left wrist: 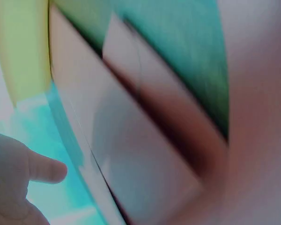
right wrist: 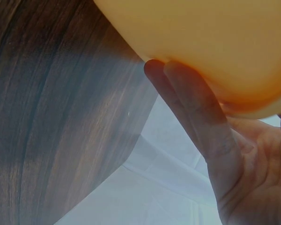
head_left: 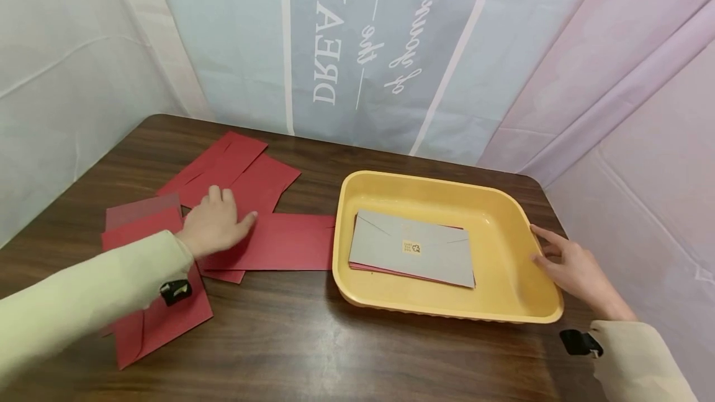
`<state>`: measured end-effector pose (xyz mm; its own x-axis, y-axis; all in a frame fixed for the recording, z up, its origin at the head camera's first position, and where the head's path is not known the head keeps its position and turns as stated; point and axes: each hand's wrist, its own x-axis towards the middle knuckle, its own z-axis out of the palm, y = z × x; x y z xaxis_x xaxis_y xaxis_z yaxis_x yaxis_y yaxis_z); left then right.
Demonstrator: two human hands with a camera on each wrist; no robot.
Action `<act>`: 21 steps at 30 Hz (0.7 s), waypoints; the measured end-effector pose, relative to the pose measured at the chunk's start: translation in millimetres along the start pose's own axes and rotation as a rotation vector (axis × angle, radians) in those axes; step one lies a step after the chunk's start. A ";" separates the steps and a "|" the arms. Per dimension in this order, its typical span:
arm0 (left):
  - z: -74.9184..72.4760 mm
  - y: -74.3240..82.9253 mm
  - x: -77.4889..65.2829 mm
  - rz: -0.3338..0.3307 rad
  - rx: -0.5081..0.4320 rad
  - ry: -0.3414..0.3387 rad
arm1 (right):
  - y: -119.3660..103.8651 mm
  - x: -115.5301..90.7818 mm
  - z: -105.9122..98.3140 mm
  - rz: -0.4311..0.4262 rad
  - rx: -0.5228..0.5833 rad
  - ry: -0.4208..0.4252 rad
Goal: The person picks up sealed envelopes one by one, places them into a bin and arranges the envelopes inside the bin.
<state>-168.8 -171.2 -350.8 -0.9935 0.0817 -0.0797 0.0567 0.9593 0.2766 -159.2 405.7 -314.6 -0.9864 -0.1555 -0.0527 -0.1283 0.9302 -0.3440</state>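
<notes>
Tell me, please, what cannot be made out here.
Head: most of what lies beneath the grey envelope, which covers it.
Head: fine lettering on the sticker, too small.
Left wrist: part of the left hand, cut by the left edge.
Right wrist: inside of the yellow tray, hidden by its wall.

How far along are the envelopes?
Seemingly done: a grey envelope lies in the yellow tray, red showing beneath. In hand: left hand is over the red envelopes, contact unclear; right hand holds the tray's rim. Probably left: those red envelopes, scattered across the table.
</notes>
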 end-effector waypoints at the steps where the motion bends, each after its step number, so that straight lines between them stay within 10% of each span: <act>1: -3.7 -3.8 3.2 -0.038 -0.038 -0.043 | 0.2 -0.1 0.2 0.000 -0.001 0.001; 7: -16.2 -17.4 11.9 -0.148 -0.143 -0.223 | 2.1 0.0 1.6 -0.004 0.003 0.006; 21: -7.1 -16.2 14.1 -0.144 -0.159 -0.208 | 2.2 1.2 1.5 0.006 0.012 -0.004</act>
<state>-184.5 -187.5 -349.6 -0.9477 0.0168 -0.3187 -0.1160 0.9122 0.3931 -160.5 407.1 -316.8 -0.9868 -0.1510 -0.0587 -0.1208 0.9272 -0.3546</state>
